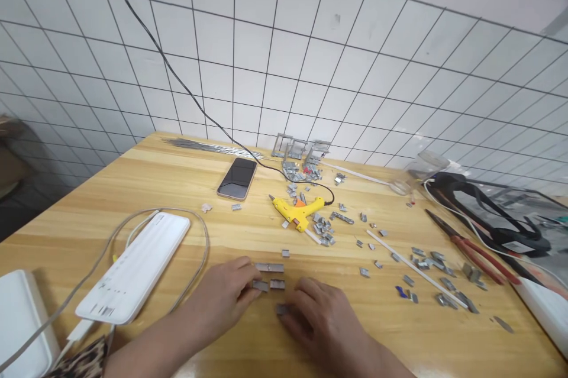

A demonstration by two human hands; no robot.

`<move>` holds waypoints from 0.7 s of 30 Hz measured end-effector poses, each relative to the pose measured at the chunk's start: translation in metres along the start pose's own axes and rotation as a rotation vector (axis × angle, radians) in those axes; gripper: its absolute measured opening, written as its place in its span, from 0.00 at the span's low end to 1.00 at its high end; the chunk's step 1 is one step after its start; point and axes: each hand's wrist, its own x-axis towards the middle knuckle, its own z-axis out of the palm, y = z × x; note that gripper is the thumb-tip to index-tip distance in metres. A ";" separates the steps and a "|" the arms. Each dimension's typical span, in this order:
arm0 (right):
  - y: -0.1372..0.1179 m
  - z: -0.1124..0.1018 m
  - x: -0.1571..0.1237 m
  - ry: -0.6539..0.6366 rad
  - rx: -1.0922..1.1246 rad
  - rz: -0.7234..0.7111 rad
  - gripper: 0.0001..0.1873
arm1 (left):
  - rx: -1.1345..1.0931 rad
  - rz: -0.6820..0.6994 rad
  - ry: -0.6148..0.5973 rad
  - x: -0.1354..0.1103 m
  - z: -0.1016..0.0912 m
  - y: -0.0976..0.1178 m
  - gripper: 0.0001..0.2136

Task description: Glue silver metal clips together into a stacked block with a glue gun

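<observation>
Well, nearest me, at the bottom centre, my right hand (328,317) is curled, a metal clip (282,309) at its thumb tip; whether it grips, I cannot tell. Slightly farther and leftward, my left hand (228,288) seems pinched on a grey piece (260,286). I judge the step to be fingertip handling of small parts; the next move calls for a light, exact pinch beside the short strip (277,284) and long strip (269,267). Beyond, mid-frame, a yellow glue gun (290,211) lies on the worktop (133,183).
</observation>
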 end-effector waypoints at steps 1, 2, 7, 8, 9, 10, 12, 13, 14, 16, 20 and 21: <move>0.003 -0.004 -0.002 -0.037 -0.025 0.019 0.05 | 0.009 -0.009 0.003 0.000 0.000 0.000 0.06; 0.007 -0.009 -0.005 -0.081 -0.058 0.048 0.05 | 0.014 -0.014 0.004 0.000 0.001 -0.001 0.06; 0.034 -0.040 -0.009 -0.270 -0.270 0.318 0.06 | 0.018 0.002 0.003 0.001 0.001 0.000 0.07; 0.038 -0.045 -0.006 -0.272 -0.296 0.352 0.07 | 0.019 0.004 0.003 0.001 0.000 0.000 0.07; 0.041 -0.050 -0.001 -0.252 -0.316 0.364 0.08 | 0.020 0.007 0.006 0.000 0.000 0.001 0.07; 0.045 -0.053 0.005 -0.219 -0.332 0.358 0.10 | 0.020 0.012 0.010 0.000 0.000 0.001 0.07; 0.051 -0.054 0.021 -0.138 -0.366 0.314 0.15 | 0.016 0.026 0.019 0.000 0.001 0.001 0.07; 0.055 -0.053 0.030 -0.116 -0.384 0.293 0.17 | 0.014 0.028 0.022 -0.001 0.001 0.001 0.07; 0.060 -0.050 0.039 -0.111 -0.401 0.277 0.19 | 0.014 0.026 0.023 -0.001 0.002 0.001 0.07; 0.071 -0.043 0.056 -0.122 -0.433 0.252 0.26 | 0.014 0.018 0.028 -0.001 0.002 0.000 0.07; 0.090 -0.030 0.079 -0.184 -0.449 0.173 0.30 | 0.012 0.016 0.047 -0.002 0.002 0.000 0.07; 0.092 -0.028 0.083 -0.197 -0.446 0.152 0.29 | 0.012 0.018 0.051 -0.001 0.002 0.000 0.07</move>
